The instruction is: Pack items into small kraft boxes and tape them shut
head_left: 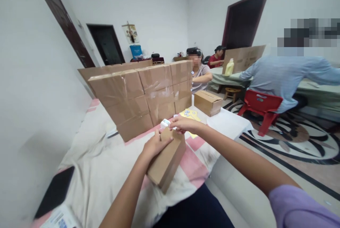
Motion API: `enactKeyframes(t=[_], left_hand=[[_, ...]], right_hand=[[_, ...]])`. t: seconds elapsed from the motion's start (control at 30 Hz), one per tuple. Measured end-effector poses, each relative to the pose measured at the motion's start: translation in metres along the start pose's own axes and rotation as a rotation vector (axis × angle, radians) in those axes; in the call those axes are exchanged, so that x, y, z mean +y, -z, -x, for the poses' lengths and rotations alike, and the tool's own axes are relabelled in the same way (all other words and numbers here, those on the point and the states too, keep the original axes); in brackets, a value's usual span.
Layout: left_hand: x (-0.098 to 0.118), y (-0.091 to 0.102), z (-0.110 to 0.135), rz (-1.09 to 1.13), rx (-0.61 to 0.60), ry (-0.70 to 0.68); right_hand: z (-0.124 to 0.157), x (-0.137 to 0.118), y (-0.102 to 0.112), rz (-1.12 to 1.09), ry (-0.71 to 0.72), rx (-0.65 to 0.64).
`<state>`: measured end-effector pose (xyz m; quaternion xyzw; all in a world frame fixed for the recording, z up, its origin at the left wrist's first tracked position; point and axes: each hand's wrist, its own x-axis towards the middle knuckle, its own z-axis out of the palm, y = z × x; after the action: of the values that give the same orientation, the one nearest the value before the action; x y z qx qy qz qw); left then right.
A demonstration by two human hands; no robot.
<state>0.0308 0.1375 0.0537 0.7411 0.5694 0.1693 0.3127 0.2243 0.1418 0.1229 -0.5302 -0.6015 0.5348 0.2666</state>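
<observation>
A small brown cardboard box stands tilted on the cloth-covered table in front of me. My left hand grips its upper left edge, fingers closed on it. Over the box's open top, my right hand pinches a small white object. A wall of stacked, taped cardboard boxes rises just behind my hands.
A separate cardboard box and yellow sheets lie at the table's far right. A dark phone rests at the near left. Other people sit at a green table behind a red chair.
</observation>
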Motion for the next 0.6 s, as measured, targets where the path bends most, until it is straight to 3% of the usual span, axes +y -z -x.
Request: enactKeyframes(t=[0.23, 0.37, 0.6], left_hand=[[-0.01, 0.008, -0.004, 0.369, -0.161, 0.0], [-0.01, 0.009, -0.004, 0.426, -0.15, 0.019], [-0.017, 0.007, -0.009, 0.387, -0.087, 0.06]], right_hand=[[-0.021, -0.005, -0.019, 0.285, 0.044, 0.137], [-0.027, -0.004, -0.022, 0.315, 0.023, 0.151], [-0.03, 0.02, -0.024, 0.307, -0.198, 0.315]])
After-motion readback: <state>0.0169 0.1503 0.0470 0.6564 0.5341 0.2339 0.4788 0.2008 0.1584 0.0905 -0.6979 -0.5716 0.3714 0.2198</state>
